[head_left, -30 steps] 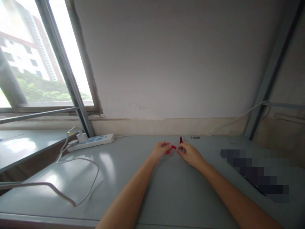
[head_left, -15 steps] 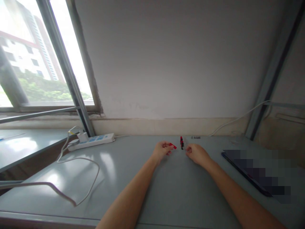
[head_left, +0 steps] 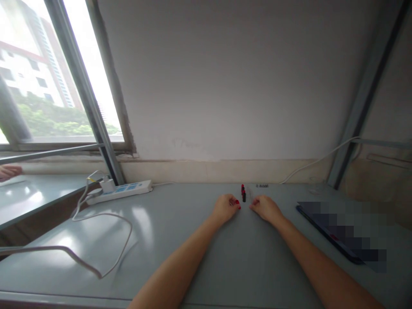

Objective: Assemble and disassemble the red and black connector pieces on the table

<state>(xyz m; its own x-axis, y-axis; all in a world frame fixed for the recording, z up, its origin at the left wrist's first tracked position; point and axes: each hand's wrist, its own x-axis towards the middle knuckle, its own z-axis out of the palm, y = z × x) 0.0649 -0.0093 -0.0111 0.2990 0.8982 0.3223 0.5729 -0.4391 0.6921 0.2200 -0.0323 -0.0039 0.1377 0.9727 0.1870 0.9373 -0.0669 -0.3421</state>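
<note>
My left hand [head_left: 226,208] is closed around a small red piece [head_left: 237,204], whose ends stick out past the fingertips; its exact kind is too small to tell. Across a short gap, my right hand [head_left: 265,207] has its thumb and fingers pinched together low over the table. Whatever is in that pinch, if anything, cannot be made out. Just beyond and between both hands stands a short row of small red and black pieces [head_left: 243,194]. Beside it is a faint, see-through item [head_left: 249,194]. Several tiny dark grey pieces [head_left: 262,186] lie farther back near the wall.
A white power strip [head_left: 128,189] with a plug sits at the back left, its cable [head_left: 125,251] looping over the grey table [head_left: 225,270]. On the right lies a dark, flat, blurred-out object [head_left: 331,236]. Another person's hand [head_left: 9,172] shows at the far left.
My left hand has turned and shifted slightly right and down, with the red piece now more covered by the fingers. Another person's hand has appeared at the far left.
</note>
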